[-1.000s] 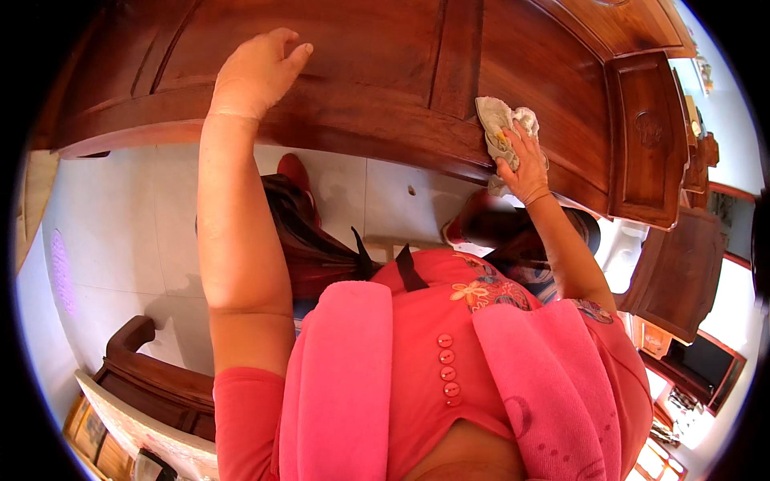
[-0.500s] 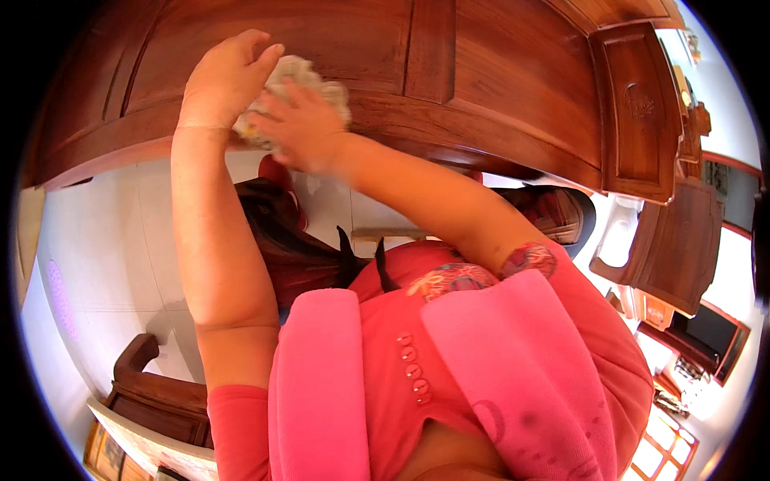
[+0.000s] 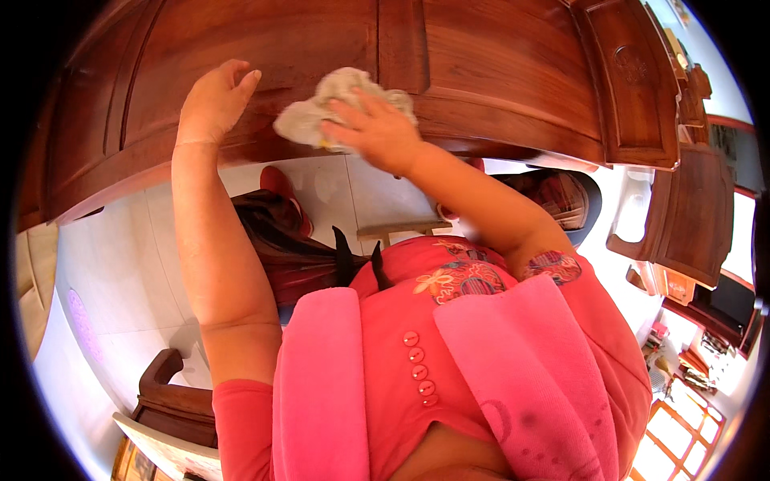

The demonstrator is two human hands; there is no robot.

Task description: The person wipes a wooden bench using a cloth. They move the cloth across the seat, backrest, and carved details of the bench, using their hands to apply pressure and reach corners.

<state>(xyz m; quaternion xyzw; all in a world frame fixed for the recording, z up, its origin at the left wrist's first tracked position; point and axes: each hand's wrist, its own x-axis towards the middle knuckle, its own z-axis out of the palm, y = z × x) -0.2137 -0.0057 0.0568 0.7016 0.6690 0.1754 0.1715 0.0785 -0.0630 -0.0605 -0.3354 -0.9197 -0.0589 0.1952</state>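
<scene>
the right hand's grip (image 3: 388, 138) is open and slightly blurred, its fingers spread over a crumpled pale cloth (image 3: 309, 119). the cloth lies along the front edge of a reddish-brown wooden desk (image 3: 497, 64). to its left, the left hand (image 3: 213, 104) is over the desk too, its grip loosely parted. nearer the body, a red shoe (image 3: 277, 181) stands on pale floor tiles (image 3: 160, 264); a pink towel (image 3: 321, 377) drapes the chest.
</scene>
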